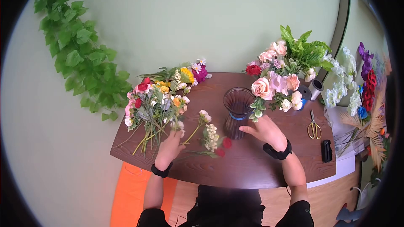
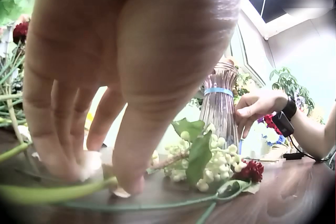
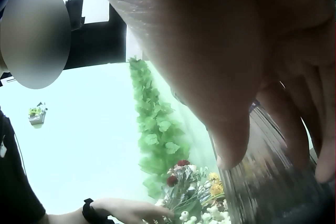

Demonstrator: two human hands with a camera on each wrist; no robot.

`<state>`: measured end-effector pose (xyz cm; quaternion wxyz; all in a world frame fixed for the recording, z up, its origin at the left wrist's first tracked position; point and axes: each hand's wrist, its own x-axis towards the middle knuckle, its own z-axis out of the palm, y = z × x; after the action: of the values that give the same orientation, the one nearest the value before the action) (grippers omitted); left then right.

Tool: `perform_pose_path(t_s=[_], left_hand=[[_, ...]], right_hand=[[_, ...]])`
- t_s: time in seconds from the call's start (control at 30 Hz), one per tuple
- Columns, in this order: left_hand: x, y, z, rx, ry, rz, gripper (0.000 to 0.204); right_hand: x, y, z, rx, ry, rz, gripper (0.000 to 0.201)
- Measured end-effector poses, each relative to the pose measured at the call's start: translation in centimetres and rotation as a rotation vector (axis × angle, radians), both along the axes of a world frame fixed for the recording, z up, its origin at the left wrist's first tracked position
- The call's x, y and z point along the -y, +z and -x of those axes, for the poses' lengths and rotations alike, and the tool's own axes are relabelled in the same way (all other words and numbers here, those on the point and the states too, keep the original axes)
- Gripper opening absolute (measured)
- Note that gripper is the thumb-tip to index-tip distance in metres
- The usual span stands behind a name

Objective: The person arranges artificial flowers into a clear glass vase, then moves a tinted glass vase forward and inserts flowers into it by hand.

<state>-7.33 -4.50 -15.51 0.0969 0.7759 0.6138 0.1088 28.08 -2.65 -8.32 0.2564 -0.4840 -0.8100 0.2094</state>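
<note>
Flower stems lie in a loose pile at the desk's left end, where the left hand pinches one green stem against the wood, while the right hand rests straight-fingered against the ribbed glass vase at the middle.

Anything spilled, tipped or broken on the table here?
Nothing stands out. The ribbed glass vase stands upright beside the right hand; the left hand touches loose flower stems lying flat on the brown wooden table.

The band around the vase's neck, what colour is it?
Blue: the band rings the ribbed vase, clearest in the left wrist view.
</note>
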Motion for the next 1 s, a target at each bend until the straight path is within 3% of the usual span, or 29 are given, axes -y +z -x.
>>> perform_pose_path(t_s=[0.07, 0.2, 0.27, 0.37, 0.43, 0.6, 0.7, 0.77, 0.83, 1.0], left_hand=[[-0.4, -1.3, 0.1, 0.154, -0.001, -0.036, 0.046], [-0.5, -1.6, 0.0, 0.153, 0.01, -0.003, 0.03], [-0.7, -1.9, 0.4, 0.155, -0.074, -0.094, 0.016], [-1.0, -2.8, 1.1, 0.27, -0.046, -0.061, 0.012], [-0.8, -2.7, 1.2, 0.291, -0.032, -0.031, 0.012], [0.2, -1.3, 0.3, 0.34, -0.021, -0.009, 0.013], [-0.3, -1.9, 0.7, 0.244, -0.004, -0.039, 0.012], [-0.8, -2.1, 1.2, 0.293, -0.01, -0.247, 0.012], [-1.4, -1.3, 1.8, 0.339, 0.016, -0.282, 0.012], [-1.9, 2.2, 1.5, 0.503, 0.201, -0.376, 0.015]], right_hand=[[-0.5, -1.0, 0.0, -0.052, -0.013, -0.09, 0.036], [-1.9, -3.9, -0.2, -0.104, -0.022, -0.125, 0.043], [-2.3, -4.4, 0.0, -0.092, -0.058, -0.098, 0.046], [-2.6, -4.1, 0.5, -0.273, 0.003, -0.179, 0.054], [-2.5, -3.1, 0.7, -0.194, 0.015, -0.009, 0.066], [-3.2, -4.7, 1.4, -0.22, 0.04, -0.069, 0.065], [-2.4, -3.6, 2.0, -0.157, 0.024, -0.038, 0.062], [-2.2, -3.4, 2.0, -0.089, -0.001, 0.007, 0.062], [-2.4, -4.2, 2.0, -0.139, 0.024, -0.117, 0.06], [-2.3, -3.9, 2.0, -0.147, 0.017, -0.065, 0.059]])
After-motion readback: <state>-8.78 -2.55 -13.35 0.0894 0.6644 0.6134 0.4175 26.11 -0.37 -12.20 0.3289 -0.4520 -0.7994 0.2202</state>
